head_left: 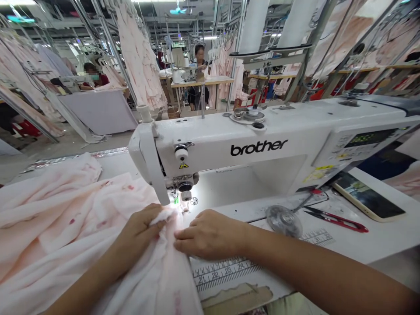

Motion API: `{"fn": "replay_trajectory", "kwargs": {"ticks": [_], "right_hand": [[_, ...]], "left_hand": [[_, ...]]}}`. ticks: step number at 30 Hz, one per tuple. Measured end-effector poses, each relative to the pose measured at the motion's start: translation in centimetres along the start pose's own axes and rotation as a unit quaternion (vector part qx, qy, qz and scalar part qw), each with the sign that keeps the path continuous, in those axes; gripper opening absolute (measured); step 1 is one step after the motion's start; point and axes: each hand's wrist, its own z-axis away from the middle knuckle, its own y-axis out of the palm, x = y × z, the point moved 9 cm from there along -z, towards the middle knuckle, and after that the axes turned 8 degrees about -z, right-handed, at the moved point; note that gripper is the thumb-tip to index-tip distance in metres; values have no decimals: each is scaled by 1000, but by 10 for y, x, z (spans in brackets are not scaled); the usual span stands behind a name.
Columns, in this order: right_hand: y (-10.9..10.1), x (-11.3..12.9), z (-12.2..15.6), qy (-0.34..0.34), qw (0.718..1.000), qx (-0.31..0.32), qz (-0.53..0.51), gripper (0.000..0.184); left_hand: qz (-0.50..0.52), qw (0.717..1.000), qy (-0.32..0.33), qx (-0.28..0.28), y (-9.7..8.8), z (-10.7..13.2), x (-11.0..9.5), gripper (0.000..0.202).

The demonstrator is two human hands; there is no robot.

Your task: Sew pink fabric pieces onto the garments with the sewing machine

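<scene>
Pale pink fabric [98, 218] with small darker pink marks lies in folds over the left of the table and runs up to the needle area of a white sewing machine [210, 144]. My left hand [141, 227] is closed on a bunched edge of this fabric, just in front of the presser foot. Close by on the right, my right hand [210, 236] pinches the fabric's edge with its fingertips. The machine's lamp lights the spot under the needle. Folds of cloth partly hide the left fingers.
Red-handled thread snips [337, 218] and a phone [367, 194] lie at the right of the table. A clear round disc [284, 221] sits near the machine's base. A printed ruler [226, 273] runs along the front edge. Other people work at machines behind, among hanging pink garments [139, 52].
</scene>
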Motion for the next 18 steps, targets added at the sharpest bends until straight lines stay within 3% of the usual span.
{"fn": "replay_trajectory", "kwargs": {"ticks": [3,5,11,15,18], "right_hand": [[0,-1,-1,5,1000,19,-6,12],[-1,-1,-2,7,999,31,-12,9],[-4,1,1,2,998,52,-34,7],[-13,-4,3,10,997,3,-78,7],[-20,-25,4,86,991,-47,-87,17]], "left_hand": [[112,988,-101,5,-1,1,14,33],[126,986,-112,16,1,2,15,33],[-7,998,41,56,10,-3,-9,29],[-97,986,125,44,12,-2,-22,27],[-166,972,167,22,13,5,-27,27]]}}
